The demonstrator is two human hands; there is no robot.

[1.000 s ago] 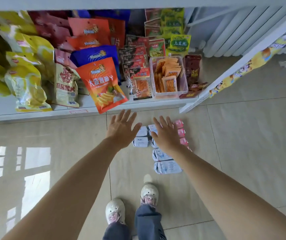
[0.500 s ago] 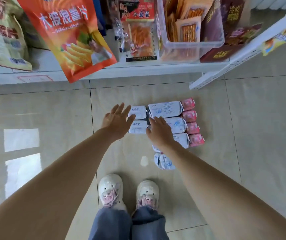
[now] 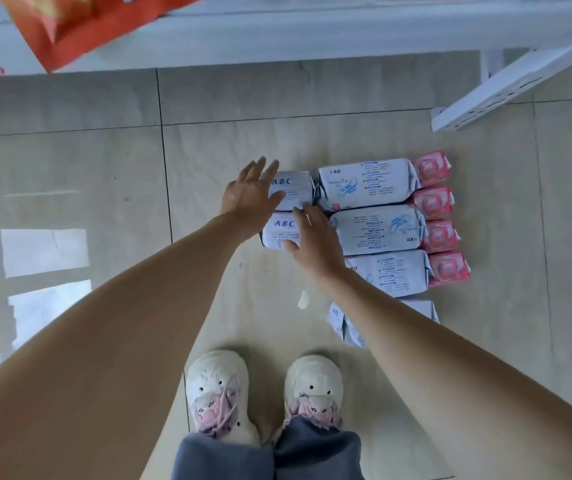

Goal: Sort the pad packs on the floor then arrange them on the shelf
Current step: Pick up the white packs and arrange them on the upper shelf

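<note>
On the floor (image 3: 346,140) in front of your feet you have two small ABC packs (image 3: 293,188), four long white packs (image 3: 369,183) and four pink packs (image 3: 431,169). Your left hand (image 3: 248,199) and right hand (image 3: 315,244) hover over the ABC packs, fingers spread wide, holding nothing.

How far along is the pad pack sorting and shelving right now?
Sorting looks largely done: ABC packs, long white packs and pink packs lie grouped on the floor. In hand: left hand and right hand reach the ABC packs, fingers straight. Shelving hasn't visibly started.
</note>
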